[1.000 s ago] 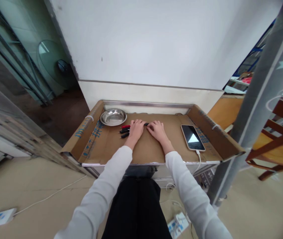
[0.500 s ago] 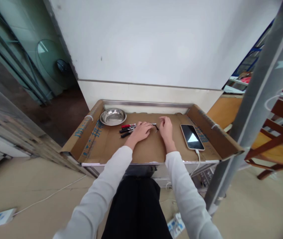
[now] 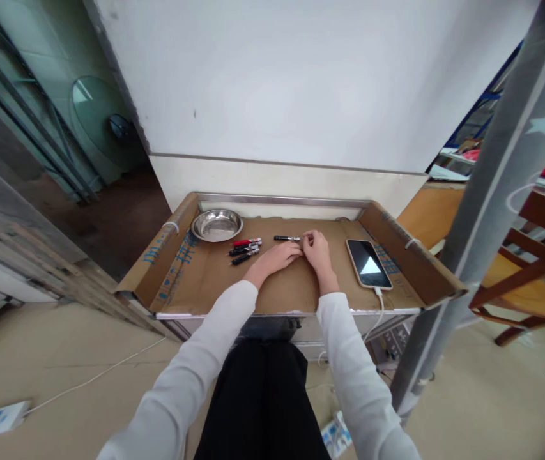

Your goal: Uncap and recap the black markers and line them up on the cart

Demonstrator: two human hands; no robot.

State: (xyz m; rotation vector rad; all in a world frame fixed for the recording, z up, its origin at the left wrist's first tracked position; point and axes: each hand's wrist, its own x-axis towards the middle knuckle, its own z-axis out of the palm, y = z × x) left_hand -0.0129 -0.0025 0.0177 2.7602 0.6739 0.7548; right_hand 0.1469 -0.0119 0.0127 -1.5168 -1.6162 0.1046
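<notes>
My right hand (image 3: 318, 250) rests on the cardboard-lined tray (image 3: 282, 287), its fingers curled and pinched on the right end of a black pen (image 3: 285, 238) that lies level along the tray's back. My left hand (image 3: 276, 257) lies flat on the cardboard just below that pen, fingers stretched toward the right hand and holding nothing. To the left lie a few more pens (image 3: 246, 249), one red and the others black, close together. A round steel bowl (image 3: 217, 225) sits in the back left corner.
A phone (image 3: 369, 263) lies face up at the tray's right side with a white cable (image 3: 381, 306) running over the front edge. Cardboard flaps rise on both sides. A grey post (image 3: 473, 211) stands at the right, with a wooden chair (image 3: 531, 268) behind it.
The left hand slid right, off the group of pens, uncovering them. The right hand came back left and now has one black pen laid out apart from the group.
</notes>
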